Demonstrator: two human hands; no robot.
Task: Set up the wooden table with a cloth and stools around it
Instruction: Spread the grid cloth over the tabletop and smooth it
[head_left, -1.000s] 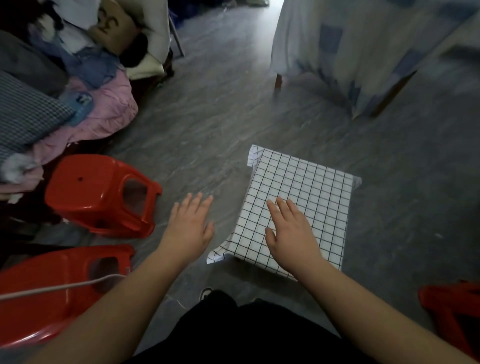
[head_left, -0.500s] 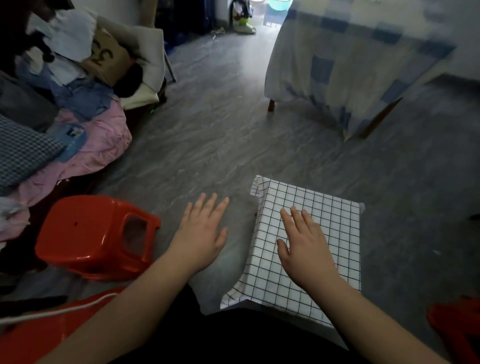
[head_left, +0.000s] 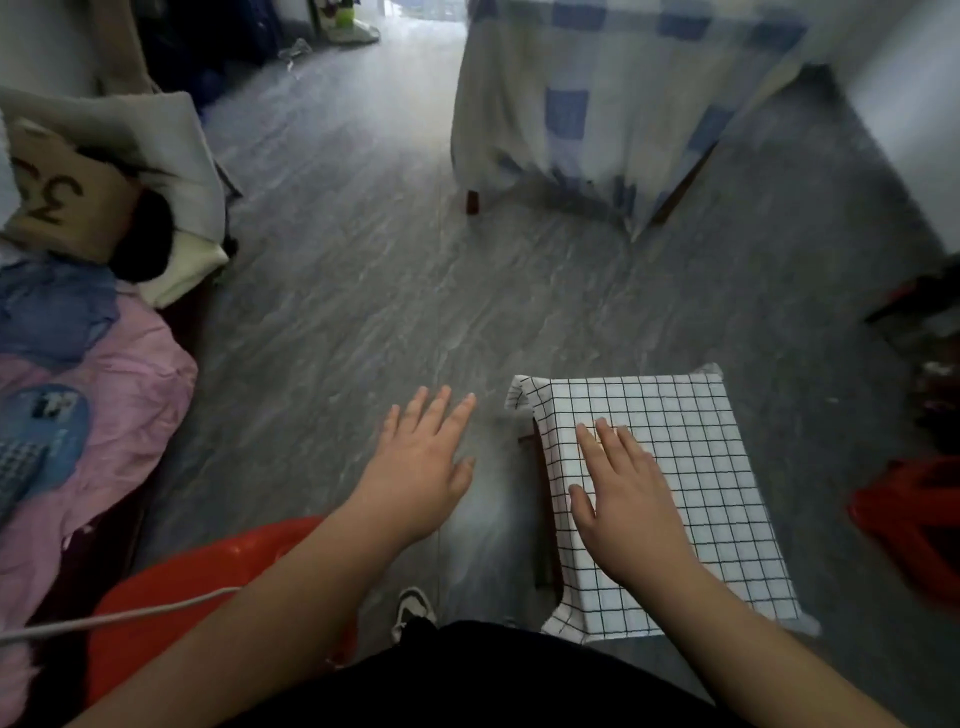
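A white cloth with a black grid (head_left: 691, 467) covers the small low table at lower right; a dark strip of the table's wooden side (head_left: 540, 499) shows under the cloth's left edge. My right hand (head_left: 623, 499) lies flat on the cloth, fingers apart. My left hand (head_left: 421, 467) hovers open over the grey floor, left of the table, holding nothing. One red plastic stool (head_left: 208, 587) sits at lower left, partly behind my left arm. Another red stool (head_left: 914, 519) is at the right edge, blurred.
A pile of clothes and cushions (head_left: 88, 332) fills the left side. A bed with a blue-checked sheet (head_left: 597, 104) stands at the back right. A white cable (head_left: 104, 618) crosses the lower left. My shoe (head_left: 410, 613) shows below, on the grey floor (head_left: 363, 291).
The view has tilted up and swung right: the table and stools have slid lower in the frame. Both hands stay open, the right one resting on the cloth.
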